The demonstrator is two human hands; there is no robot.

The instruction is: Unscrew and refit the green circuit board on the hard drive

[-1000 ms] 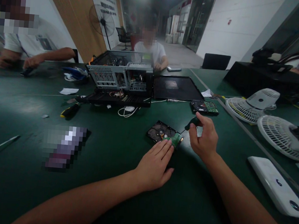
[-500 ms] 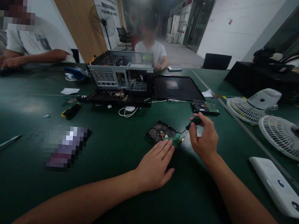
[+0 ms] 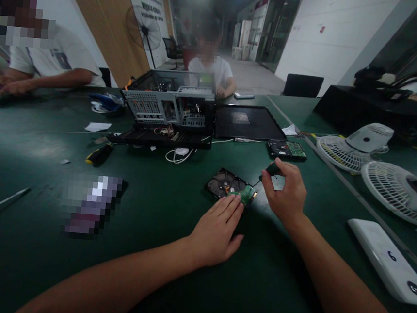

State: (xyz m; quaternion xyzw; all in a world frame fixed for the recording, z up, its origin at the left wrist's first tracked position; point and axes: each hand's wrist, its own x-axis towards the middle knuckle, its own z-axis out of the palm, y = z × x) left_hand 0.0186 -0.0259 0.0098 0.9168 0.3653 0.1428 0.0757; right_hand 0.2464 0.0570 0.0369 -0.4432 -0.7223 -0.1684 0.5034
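A hard drive (image 3: 218, 182) lies on the green table with its underside up, a green circuit board (image 3: 248, 193) showing at its right end. My left hand (image 3: 219, 228) rests flat on the near edge of the drive, fingers stretched out and fingertips on the board. In my right hand (image 3: 286, 192) is a screwdriver (image 3: 272, 170), gripped by its dark handle between thumb and fingers. Its thin shaft slants down to the left, and the tip meets the far right edge of the board. Whether the tip sits in a screw is too small to tell.
An opened computer case (image 3: 169, 109) stands behind, beside its black side panel (image 3: 250, 122). A second hard drive (image 3: 287, 150) lies beyond my right hand. White fan parts (image 3: 342, 151) and a white cover (image 3: 385, 259) are at right, a yellow-black screwdriver (image 3: 99, 155) at left. Two people sit across.
My right hand and the screwdriver have shifted very slightly, with the tip still at the board's edge. My left hand and the hard drive look unmoved.
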